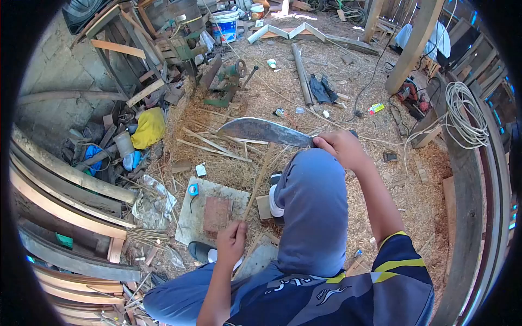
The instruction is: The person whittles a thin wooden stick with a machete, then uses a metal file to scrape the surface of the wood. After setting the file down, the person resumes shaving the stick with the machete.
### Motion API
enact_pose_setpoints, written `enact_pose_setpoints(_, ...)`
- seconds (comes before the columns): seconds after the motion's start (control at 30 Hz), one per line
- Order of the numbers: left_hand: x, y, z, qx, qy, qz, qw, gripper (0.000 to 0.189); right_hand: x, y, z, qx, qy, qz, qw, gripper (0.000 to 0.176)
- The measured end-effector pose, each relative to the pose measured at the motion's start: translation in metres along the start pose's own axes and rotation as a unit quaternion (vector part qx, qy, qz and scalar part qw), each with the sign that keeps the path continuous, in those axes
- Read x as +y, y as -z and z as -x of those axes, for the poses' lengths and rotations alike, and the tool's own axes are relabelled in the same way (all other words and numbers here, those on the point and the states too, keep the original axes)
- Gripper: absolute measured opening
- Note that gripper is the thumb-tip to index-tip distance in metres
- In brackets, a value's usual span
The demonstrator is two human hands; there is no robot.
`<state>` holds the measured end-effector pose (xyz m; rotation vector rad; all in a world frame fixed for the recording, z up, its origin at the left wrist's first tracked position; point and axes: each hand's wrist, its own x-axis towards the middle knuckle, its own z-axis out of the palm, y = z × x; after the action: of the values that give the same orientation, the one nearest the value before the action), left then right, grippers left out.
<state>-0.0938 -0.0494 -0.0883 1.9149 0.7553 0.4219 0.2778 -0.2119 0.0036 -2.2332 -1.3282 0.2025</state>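
Observation:
A long curved knife (pixel 261 130) is held nearly level over my raised knee, its wide end to the left. My right hand (pixel 340 146) is closed round its handle. Lower and to the left, my left hand (pixel 231 242) is closed on a thin wooden strip (pixel 258 187), which rises from the fist to just beneath the blade. Whether strip and blade touch I cannot tell. Beyond my left hand, a reddish-brown block (pixel 218 214) rests on a pale board (pixel 190 217), with a blue tape measure (pixel 193 189) near it.
Wood shavings and split strips (pixel 217 146) cover the floor ahead. A green metal vise (pixel 225 87) stands beyond them. Curved timbers (pixel 65 190) are stacked at the left. A wooden post (pixel 416 46) and coiled cable (pixel 466 117) are at the right. Someone stands at the far right.

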Motion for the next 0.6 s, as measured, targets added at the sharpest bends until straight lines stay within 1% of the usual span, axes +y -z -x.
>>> enact_pose_setpoints(0.1, 0.028, -0.016, -0.035, -0.002, -0.066, 0.003, 0.998, 0.026, -0.007, 0.0, -0.001, -0.004, -0.003, 0.028, 1.0, 0.041)
enact_pose_setpoints(0.17, 0.053, -0.028, -0.064, -0.019, -0.026, 0.046, 0.998, 0.025, -0.017, 0.003, -0.003, -0.006, 0.015, 0.032, 0.999, 0.041)
enact_pose_setpoints(0.23, 0.08, -0.036, -0.091, -0.009, -0.045, 0.045, 0.998, 0.026, -0.025, 0.004, -0.007, -0.004, 0.035, 0.049, 0.998, 0.041)
enact_pose_setpoints(0.3, 0.095, -0.044, -0.116, -0.007, -0.071, 0.063, 0.995, 0.025, -0.028, 0.001, -0.01, -0.001, 0.057, 0.076, 0.995, 0.042)
enact_pose_setpoints(0.33, 0.099, -0.046, -0.123, -0.006, -0.082, 0.072, 0.994, 0.024, -0.031, 0.0, -0.012, -0.014, 0.051, 0.082, 0.995, 0.042)
enact_pose_setpoints(0.47, 0.103, -0.045, -0.125, 0.022, -0.107, 0.052, 0.993, 0.024, -0.036, 0.0, -0.015, -0.008, 0.063, 0.095, 0.993, 0.043)
enact_pose_setpoints(0.53, 0.091, -0.041, -0.11, 0.039, -0.106, 0.05, 0.992, 0.024, -0.037, 0.001, -0.015, -0.004, 0.068, 0.098, 0.993, 0.043)
enact_pose_setpoints(0.6, 0.073, -0.03, -0.087, 0.045, -0.085, 0.018, 0.995, 0.024, -0.026, -0.004, -0.012, 0.009, 0.058, 0.06, 0.996, 0.042)
